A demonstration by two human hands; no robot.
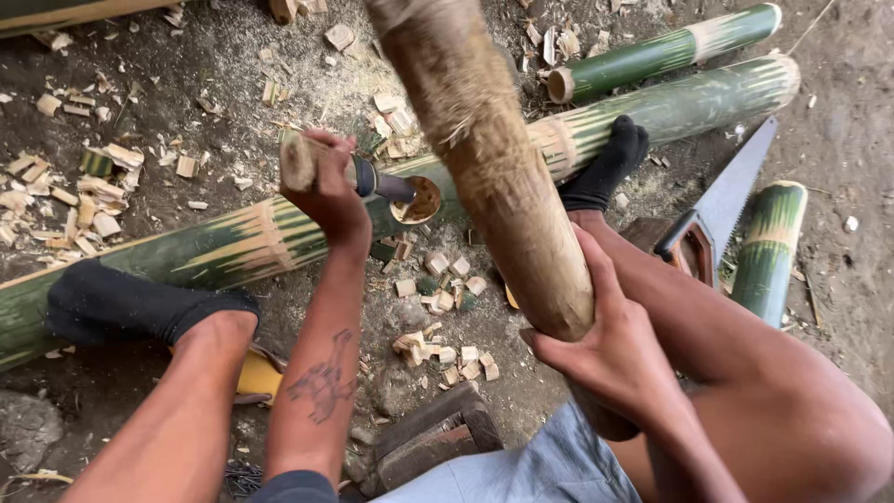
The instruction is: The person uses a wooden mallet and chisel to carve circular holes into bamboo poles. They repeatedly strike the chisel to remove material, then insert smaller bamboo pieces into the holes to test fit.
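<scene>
The long green bamboo pole (233, 244) lies on the dirt ground (838, 140), running from the lower left up to the upper right, its skin streaked with pale shaved patches near the nodes, and a round hole (416, 200) is cut into it about midway. Two feet in black socks rest on it, one at the left (130, 305) and one farther right (605, 168). The left hand (326, 191) has its fingers wrapped tight around the wooden handle of a chisel (349, 172), whose dark metal end sits at the hole. The right hand (605, 345) has its fingers closed around the lower end of a thick wooden club (484, 158), which rises towards the camera and hides part of the pole behind it. Pale wood chips (447, 289) lie scattered about the hole and farther left. A handsaw (722, 210) lies to the right, between the pole and a short bamboo piece (768, 247); a thinner bamboo length (666, 51) lies beyond the pole.
</scene>
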